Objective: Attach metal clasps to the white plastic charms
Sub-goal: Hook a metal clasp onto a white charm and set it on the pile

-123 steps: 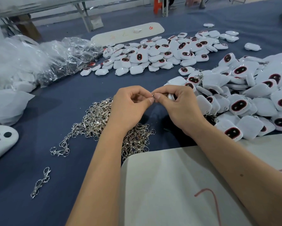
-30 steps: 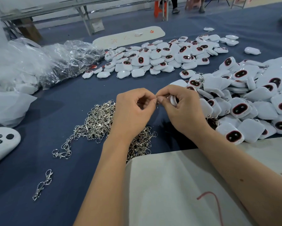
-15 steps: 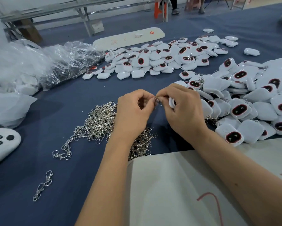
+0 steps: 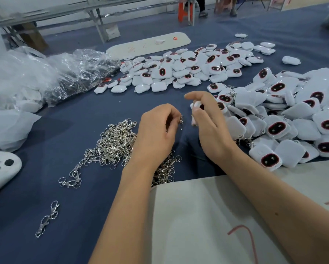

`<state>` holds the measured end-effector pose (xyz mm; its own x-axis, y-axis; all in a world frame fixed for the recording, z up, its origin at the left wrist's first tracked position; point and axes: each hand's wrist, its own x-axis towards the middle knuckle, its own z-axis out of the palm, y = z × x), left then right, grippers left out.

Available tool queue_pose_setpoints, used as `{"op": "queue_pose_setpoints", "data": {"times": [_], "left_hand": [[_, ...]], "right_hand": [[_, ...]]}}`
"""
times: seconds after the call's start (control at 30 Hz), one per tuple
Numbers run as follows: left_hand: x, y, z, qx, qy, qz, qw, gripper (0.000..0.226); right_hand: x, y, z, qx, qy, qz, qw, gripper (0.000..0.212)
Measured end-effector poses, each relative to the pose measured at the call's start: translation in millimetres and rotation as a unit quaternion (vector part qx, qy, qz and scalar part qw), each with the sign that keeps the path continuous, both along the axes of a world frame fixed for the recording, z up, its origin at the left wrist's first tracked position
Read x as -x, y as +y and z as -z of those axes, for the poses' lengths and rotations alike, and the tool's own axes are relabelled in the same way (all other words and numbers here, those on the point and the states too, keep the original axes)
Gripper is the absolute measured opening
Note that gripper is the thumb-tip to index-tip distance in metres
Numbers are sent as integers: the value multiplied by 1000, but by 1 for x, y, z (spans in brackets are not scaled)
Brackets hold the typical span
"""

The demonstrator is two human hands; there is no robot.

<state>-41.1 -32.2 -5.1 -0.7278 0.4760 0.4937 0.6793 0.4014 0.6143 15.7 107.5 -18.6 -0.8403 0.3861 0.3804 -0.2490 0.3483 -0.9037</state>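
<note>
1. On the blue cloth at far left, crumpled plastic bags border bare cloth.
2. Nearer centre, the clasp pile lies under the left hand, which pinches one metal clasp.
3. Just beside it, a narrow gap apart, the right hand grips a white charm, forefinger extended.
4. Charm heap crowds the right edge.

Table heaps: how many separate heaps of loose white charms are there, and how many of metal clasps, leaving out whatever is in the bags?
White charms: 2, the far heap and the near right heap
Metal clasps heap: 1
Total: 3 heaps
</note>
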Motion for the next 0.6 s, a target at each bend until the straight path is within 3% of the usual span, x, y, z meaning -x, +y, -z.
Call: {"op": "queue_pose_setpoints", "data": {"times": [0.07, 0.13, 0.23, 0.37, 0.6], "left_hand": [[0, -1, 2, 18, -3, -2, 1000, 14], [0, -1, 4, 31, -18, -2, 999, 15], [0, -1, 5, 37, -37, 0, 999, 16], [0, 1, 5, 41, -34, 4, 999, 16], [0, 0, 5, 38, -30, -3, 999, 16]], "right_hand": [[1, 2, 2, 5, -20, 7, 1000, 46], [3, 5, 1, -20, -8, 63, 998, 39], [5, 10, -1, 15, 6, 124, 992, 30], [8, 11, 2, 85, -31, 118, 989, 22], [8, 8, 0, 8, -49, 113, 992, 21]]}}
